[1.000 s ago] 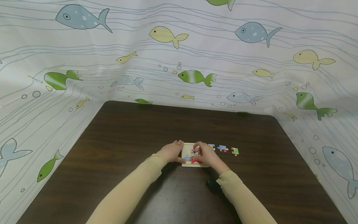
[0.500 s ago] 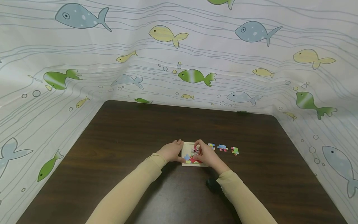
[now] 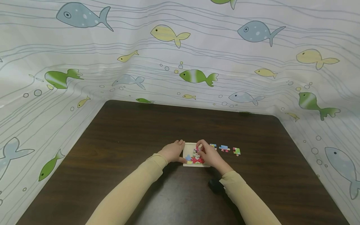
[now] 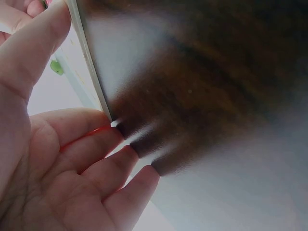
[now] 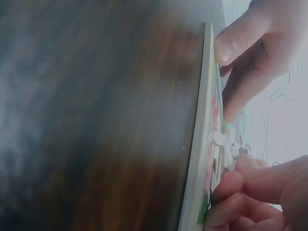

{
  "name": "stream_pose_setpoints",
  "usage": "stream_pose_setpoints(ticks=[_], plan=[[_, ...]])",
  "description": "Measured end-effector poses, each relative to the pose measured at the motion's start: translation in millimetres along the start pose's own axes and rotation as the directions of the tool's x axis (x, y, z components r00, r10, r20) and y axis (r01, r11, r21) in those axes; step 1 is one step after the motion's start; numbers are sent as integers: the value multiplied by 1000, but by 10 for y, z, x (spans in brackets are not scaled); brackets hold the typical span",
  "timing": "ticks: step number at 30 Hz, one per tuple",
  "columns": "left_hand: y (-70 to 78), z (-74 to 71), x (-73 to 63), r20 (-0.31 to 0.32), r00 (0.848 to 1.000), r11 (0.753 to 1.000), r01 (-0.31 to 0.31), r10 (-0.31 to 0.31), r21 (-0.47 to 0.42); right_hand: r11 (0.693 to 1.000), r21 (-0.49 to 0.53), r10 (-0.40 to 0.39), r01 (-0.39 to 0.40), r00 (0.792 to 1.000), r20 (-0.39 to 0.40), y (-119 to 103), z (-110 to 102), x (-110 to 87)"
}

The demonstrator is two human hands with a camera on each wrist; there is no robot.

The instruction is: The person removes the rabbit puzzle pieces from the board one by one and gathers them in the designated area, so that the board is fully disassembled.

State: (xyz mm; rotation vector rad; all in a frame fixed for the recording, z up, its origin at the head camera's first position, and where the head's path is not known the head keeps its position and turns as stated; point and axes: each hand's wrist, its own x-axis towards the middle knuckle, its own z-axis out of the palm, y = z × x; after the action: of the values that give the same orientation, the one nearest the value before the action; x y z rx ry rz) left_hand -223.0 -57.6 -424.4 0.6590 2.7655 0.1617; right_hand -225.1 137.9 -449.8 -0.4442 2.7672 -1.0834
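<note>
A small pale puzzle tray [image 3: 189, 148] lies on the dark table. Colourful pieces fill its near strip, red, blue and yellow. My left hand [image 3: 171, 152] rests along the tray's left side, fingers fairly straight, with the thumb on the near-left edge; in the left wrist view the fingertips reach the table. Over the tray's right part, my right hand [image 3: 211, 156] pinches a jigsaw piece [image 5: 231, 151] between thumb and fingers. That piece looks tilted against the tray in the right wrist view, and the fingers partly cover it.
Right of the tray lie three loose jigsaw pieces: one [image 3: 213, 146] partly behind the right hand, a blue one [image 3: 224, 148] and a green one [image 3: 236, 151]. A dark rounded object [image 3: 215, 186] sits beneath the right wrist. Fish-patterned cloth [image 3: 157, 65] surrounds the table [image 3: 140, 131].
The right hand's fingers have shifted slightly over the piece, and more of the red picture shows below them. The left hand and the loose pieces keep their places.
</note>
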Motion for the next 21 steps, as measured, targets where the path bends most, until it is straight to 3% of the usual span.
stream_pose_setpoints(ticks=[8, 21], plan=[[1, -3, 16, 0, 1000, 1000, 7, -7, 9, 998, 61, -19, 20, 1000, -15, 13, -28, -19], [7, 0, 2, -2, 1000, 1000, 8, -8, 15, 990, 137, 16, -15, 1000, -6, 32, -110, -31]])
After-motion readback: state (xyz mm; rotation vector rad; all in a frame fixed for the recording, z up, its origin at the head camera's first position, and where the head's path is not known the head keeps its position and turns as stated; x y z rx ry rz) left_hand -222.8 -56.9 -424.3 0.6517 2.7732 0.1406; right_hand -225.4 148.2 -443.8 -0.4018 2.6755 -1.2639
